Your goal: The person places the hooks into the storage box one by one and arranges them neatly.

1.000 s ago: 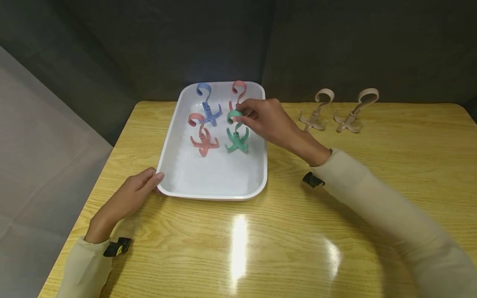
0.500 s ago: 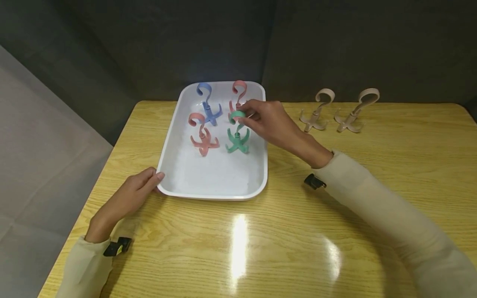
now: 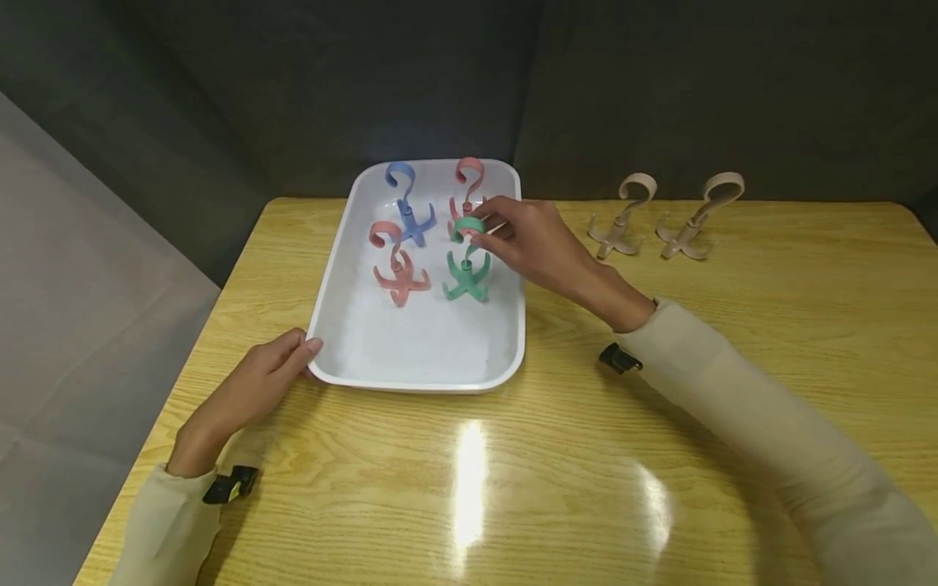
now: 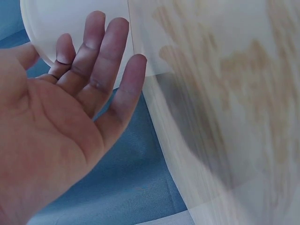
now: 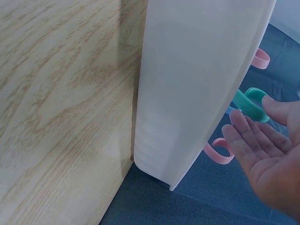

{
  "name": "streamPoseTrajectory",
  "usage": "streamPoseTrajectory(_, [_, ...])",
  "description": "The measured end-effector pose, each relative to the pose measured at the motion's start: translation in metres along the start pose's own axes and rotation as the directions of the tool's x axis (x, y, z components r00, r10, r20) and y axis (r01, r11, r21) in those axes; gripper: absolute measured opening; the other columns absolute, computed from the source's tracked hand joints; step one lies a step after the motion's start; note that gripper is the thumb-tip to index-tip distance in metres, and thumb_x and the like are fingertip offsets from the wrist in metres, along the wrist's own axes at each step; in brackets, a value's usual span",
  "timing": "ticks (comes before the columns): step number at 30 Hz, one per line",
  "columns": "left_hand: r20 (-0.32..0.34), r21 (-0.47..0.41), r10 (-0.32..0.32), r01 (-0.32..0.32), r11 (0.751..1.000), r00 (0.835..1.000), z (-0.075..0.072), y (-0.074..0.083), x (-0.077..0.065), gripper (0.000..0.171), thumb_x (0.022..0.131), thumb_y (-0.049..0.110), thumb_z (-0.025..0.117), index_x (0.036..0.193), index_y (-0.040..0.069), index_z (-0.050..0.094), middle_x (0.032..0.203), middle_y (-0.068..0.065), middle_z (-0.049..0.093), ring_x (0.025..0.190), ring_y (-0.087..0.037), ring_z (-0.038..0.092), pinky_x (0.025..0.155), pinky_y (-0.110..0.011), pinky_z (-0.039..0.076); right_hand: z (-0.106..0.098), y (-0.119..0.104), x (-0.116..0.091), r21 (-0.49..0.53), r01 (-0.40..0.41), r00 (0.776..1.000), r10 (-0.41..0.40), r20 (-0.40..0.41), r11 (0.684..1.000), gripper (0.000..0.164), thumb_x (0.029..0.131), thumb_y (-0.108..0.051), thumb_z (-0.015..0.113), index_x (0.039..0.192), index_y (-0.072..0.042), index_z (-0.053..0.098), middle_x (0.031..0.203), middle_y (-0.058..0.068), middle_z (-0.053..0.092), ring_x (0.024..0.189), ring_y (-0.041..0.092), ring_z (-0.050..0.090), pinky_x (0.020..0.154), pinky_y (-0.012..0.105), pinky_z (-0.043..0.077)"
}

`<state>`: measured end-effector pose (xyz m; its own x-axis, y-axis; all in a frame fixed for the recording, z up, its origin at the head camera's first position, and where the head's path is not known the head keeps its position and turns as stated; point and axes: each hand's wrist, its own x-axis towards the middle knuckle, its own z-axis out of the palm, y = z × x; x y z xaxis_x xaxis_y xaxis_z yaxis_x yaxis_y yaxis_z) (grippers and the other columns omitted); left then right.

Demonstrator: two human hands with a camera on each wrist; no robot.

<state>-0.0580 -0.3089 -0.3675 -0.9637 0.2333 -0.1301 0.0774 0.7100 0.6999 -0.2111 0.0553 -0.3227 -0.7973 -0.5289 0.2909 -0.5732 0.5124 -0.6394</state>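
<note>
My left hand (image 3: 260,382) holds the near left corner of the white tray (image 3: 410,386), its thumb over the rim and the other fingers outside and below. In the left wrist view that hand (image 4: 79,98) lies alongside the tray wall (image 4: 47,18). My right hand (image 3: 538,244) is at the curled top of a green swivel hook (image 3: 466,277), which stands in the tray. In the right wrist view the thumb meets the green loop (image 5: 253,108), while the other fingers extend fairly straight. Two pink hooks (image 3: 401,281) and a blue hook (image 3: 414,224) stand around it.
Two beige hooks (image 3: 619,232) stand on the wooden table (image 3: 586,456) at the back right. A dark cloth (image 3: 623,89) hangs behind the table, and grey cloth (image 3: 81,309) lies past its left edge.
The green hook's top has shifted slightly right. The right thumb and fingertips have drawn back a little to the right from its loop. The left hand and tray stay put.
</note>
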Motion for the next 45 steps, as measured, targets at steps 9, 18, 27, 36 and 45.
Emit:
streamPoseTrajectory(9, [0.004,0.001,-0.009,0.009,1.000,1.000,-0.001,0.001,0.000,0.036,0.115,0.036,0.041,0.097,0.009,0.057,0.083,-0.010,0.054,0.074,-0.025,0.049,0.070,-0.034,0.042,-0.007,0.004,-0.008,0.001,-0.002,1.000,0.002,-0.029,1.000,0.041,0.098,-0.017,0.077,0.131,0.003,0.064,0.121,0.017,0.072,0.107,0.028,0.072,0.094,0.041,0.056])
streamPoseTrajectory(18, [-0.001,0.012,-0.009,0.009,1.000,1.000,-0.001,0.002,0.000,0.037,0.115,0.036,0.041,0.096,0.009,0.057,0.080,-0.011,0.051,0.070,-0.021,0.045,0.069,-0.034,0.041,-0.016,0.004,-0.018,-0.020,0.002,1.000,-0.003,-0.029,1.000,0.050,0.096,-0.017,0.079,0.138,0.002,0.060,0.139,0.017,0.063,0.121,0.033,0.065,0.103,0.045,0.050])
streamPoseTrajectory(27, [0.003,0.002,-0.004,0.004,1.000,1.000,-0.001,0.001,-0.001,0.036,0.115,0.035,0.041,0.096,0.009,0.057,0.084,-0.010,0.056,0.076,-0.025,0.051,0.071,-0.034,0.042,-0.027,0.011,-0.032,-0.082,-0.009,0.997,0.003,-0.073,0.997,0.066,0.095,-0.020,0.081,0.149,0.002,0.051,0.151,0.020,0.051,0.137,0.035,0.050,0.111,0.049,0.042])
streamPoseTrajectory(36, [0.002,0.006,0.003,-0.003,1.000,1.000,0.000,0.001,-0.001,0.036,0.115,0.035,0.041,0.095,0.009,0.057,0.082,-0.010,0.054,0.072,-0.022,0.048,0.071,-0.034,0.042,-0.046,0.027,-0.048,-0.132,-0.006,0.988,-0.014,-0.156,0.991,0.069,0.096,-0.016,0.078,0.154,0.000,0.044,0.160,0.022,0.039,0.150,0.036,0.034,0.118,0.053,0.030])
streamPoseTrajectory(45, [-0.006,0.008,0.004,-0.004,1.000,1.000,0.000,0.003,-0.001,0.037,0.115,0.035,0.041,0.095,0.009,0.057,0.079,-0.011,0.049,0.067,-0.020,0.043,0.068,-0.033,0.040,-0.068,0.043,-0.061,-0.172,-0.045,0.966,-0.001,-0.260,0.984,0.071,0.093,-0.013,0.082,0.153,0.000,0.046,0.160,0.022,0.039,0.149,0.036,0.035,0.118,0.055,0.029])
